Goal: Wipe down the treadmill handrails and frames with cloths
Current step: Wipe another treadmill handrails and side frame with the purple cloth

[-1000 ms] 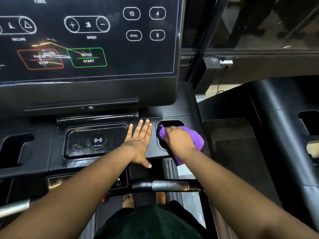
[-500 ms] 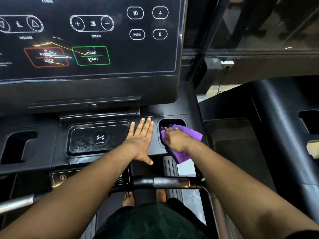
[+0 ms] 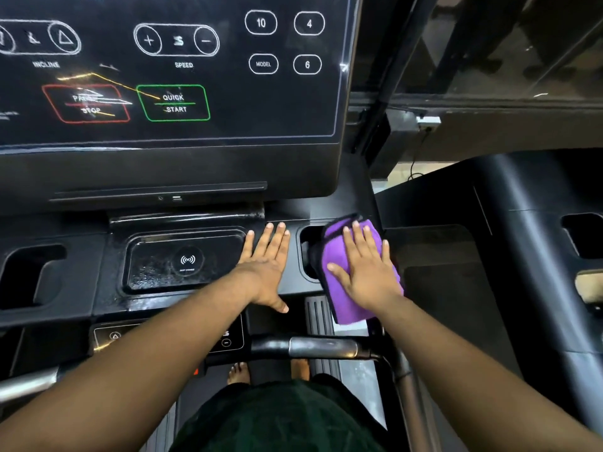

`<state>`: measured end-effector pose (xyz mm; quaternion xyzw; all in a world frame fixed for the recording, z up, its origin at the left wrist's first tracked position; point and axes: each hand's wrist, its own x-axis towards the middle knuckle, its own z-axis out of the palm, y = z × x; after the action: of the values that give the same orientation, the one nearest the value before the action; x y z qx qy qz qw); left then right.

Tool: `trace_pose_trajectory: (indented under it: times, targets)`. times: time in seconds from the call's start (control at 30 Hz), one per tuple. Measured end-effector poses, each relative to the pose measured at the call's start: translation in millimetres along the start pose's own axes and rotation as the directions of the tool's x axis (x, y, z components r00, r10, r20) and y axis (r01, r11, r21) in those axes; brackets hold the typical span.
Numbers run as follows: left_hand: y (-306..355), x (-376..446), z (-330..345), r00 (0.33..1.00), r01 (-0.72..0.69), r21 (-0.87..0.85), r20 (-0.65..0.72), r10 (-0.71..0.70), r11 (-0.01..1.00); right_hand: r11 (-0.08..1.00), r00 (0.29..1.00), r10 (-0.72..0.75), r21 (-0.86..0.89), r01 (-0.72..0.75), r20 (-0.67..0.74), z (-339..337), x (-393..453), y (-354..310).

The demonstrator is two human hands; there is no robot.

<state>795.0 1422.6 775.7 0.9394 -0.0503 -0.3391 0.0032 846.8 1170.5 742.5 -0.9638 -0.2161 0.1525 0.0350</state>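
A purple cloth (image 3: pixel 342 298) lies over the right edge of the black treadmill console tray (image 3: pixel 111 265), partly covering the right cup holder (image 3: pixel 308 246). My right hand (image 3: pixel 365 265) presses flat on the cloth, fingers spread. My left hand (image 3: pixel 266 265) rests flat and bare on the tray between the charging pad (image 3: pixel 186 261) and the cup holder. The front handrail (image 3: pixel 319 347), with a metal sensor grip, runs below both hands.
The control screen (image 3: pixel 169 70) with speed, incline and start buttons stands just above the tray. A left cup holder (image 3: pixel 26 272) is at the far left. A neighbouring black treadmill (image 3: pixel 522 256) stands to the right. My bare feet (image 3: pixel 238 370) are on the belt below.
My right hand came out of the cup holder and moved right, now lying flat on the cloth over the tray's right edge. My left hand stayed put.
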Motion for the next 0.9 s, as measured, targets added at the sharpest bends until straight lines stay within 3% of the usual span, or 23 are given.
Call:
trace_pose_trajectory:
  times: [0.13, 0.33, 0.43, 0.53, 0.63, 0.77, 0.9]
  targets:
    - [-1.1, 0.7, -0.8, 1.0, 0.002, -0.008, -0.003, -0.002, 1.0, 0.999, 0.999, 0.024, 0.025, -0.023, -0.032, -7.4, 32.2, -17.6]
    - [-2.4, 3.1, 5.4, 0.999, 0.0, -0.01, -0.051, 0.0, 1.0, 0.965, 0.974, 0.222, 0.159, -0.21, -0.055, 15.6, -40.0, -7.6]
    - [-1.9, 3.4, 4.6, 0.999, 0.0, -0.013, -0.039, -0.001, 1.0, 0.958, 0.966, 0.254, 0.15, -0.244, -0.056, 7.1, -17.2, -20.2]
    - [-2.1, 3.7, 3.7, 0.999, 0.003, -0.016, -0.04, -0.004, 1.0, 0.975, 0.977, 0.206, 0.103, -0.199, -0.061, -5.2, 7.6, -34.1]
    - [-1.0, 0.4, 1.9, 0.999, -0.007, -0.017, -0.031, 0.006, 1.0, 0.99, 0.991, 0.131, 0.047, -0.129, -0.025, 3.5, -20.6, -27.7]
    - [-3.9, 1.5, -1.4, 0.999, -0.023, -0.033, -0.028, 0.022, 0.999, 0.977, 0.977, 0.21, -0.036, -0.211, -0.02, 15.2, -58.3, -24.5]
    - [-6.2, -1.3, -3.3, 0.998, -0.061, -0.069, -0.031, 0.059, 0.996, 0.995, 0.997, 0.066, 0.072, -0.063, -0.04, -1.8, -68.0, -42.9]
